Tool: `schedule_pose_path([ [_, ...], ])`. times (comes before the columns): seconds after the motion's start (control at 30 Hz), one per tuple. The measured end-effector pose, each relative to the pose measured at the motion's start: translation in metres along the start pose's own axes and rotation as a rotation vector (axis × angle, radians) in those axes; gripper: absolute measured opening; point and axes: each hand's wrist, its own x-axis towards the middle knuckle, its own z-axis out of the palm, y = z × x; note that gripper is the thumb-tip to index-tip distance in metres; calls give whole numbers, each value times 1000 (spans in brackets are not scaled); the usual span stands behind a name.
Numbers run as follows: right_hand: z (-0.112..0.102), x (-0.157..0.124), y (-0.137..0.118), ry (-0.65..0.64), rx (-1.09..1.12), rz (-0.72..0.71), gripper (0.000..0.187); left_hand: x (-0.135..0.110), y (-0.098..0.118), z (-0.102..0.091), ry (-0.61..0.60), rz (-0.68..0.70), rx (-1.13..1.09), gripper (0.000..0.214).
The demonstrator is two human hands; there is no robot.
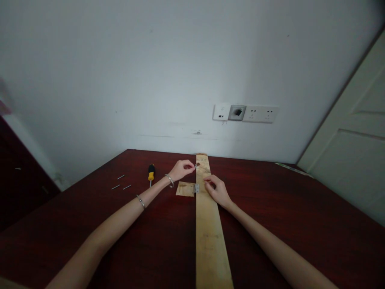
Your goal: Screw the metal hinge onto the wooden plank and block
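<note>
A long pale wooden plank (210,233) lies lengthwise on the dark red table (285,216). A small wooden block (185,188) sits at its left edge, joined to it by a small metal hinge (196,188). My left hand (181,169) is pinched closed on a tiny metal piece, perhaps a screw, at the plank's left edge beyond the hinge. My right hand (218,191) rests on the plank beside the hinge, fingers curled down against the wood. Two bracelets circle my left wrist and forearm.
A screwdriver with a yellow and black handle (150,173) lies left of my left hand. Three loose screws (121,182) lie further left. Wall sockets (245,113) are on the white wall behind. A door (351,152) stands at the right.
</note>
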Motion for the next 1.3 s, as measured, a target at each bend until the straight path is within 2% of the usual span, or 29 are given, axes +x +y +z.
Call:
schedule_pose_path([
  [0.17, -1, 0, -1, 13, 47, 42, 16, -8, 11, 1, -24, -24, -62, 12],
  [0.43, -2, 12, -11, 138, 187, 200, 22, -16, 23, 3, -51, -32, -170, 14],
  [0.77, 3, 19, -37, 111, 343, 241, 21, -21, 34, 8, -88, -17, -176, 14],
  [1.0, 3, 17, -34, 126, 334, 214, 17, -23, 33, 13, -131, -30, -165, 10],
  [1.3, 4, 15, -28, 124, 285, 201, 19, -23, 21, 19, -163, -35, -146, 12],
])
